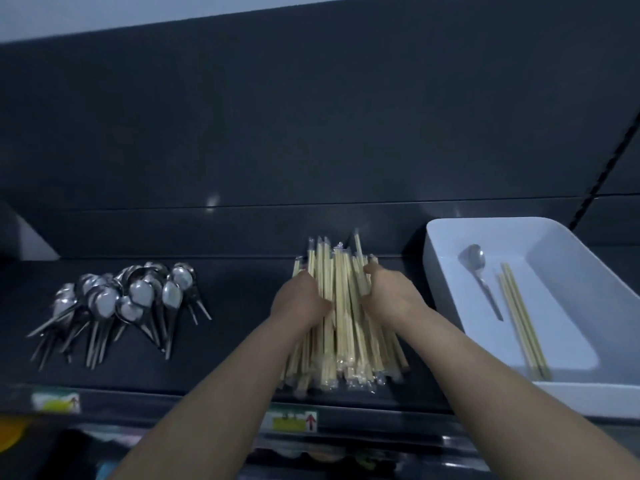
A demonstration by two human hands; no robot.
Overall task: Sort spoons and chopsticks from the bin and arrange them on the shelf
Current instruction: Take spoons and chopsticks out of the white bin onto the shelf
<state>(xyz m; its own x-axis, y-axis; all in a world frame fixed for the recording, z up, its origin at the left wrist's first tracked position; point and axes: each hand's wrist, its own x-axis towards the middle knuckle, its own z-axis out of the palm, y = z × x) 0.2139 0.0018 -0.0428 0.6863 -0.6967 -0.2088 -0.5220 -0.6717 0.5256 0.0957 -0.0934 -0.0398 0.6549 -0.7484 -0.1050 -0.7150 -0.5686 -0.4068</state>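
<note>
The dark shelf (242,341) runs across from left to right, with a dark back panel rising behind it. At its right end sits the white bin (568,271), angled a little, its near corner hanging over the shelf's front edge. In the middle of the shelf lies the pile of chopsticks (343,327), pale wood in clear wrappers, pointing from near to far. Well apart from it, on the left, is the heap of spoons (138,296), bowls far and handles fanned toward the near side. Both bare forearms reach in from below. The left hand (299,301) clasps the pile's left flank with fingers bent in against the sticks, and the right hand (389,292) does the same on the right flank, so the pile is squeezed between them. Inside the bin lie one spoon (479,271) and, just to its right, a few loose chopsticks (523,320). A small label (294,421) with a red arrow is stuck on the shelf's front edge.
</note>
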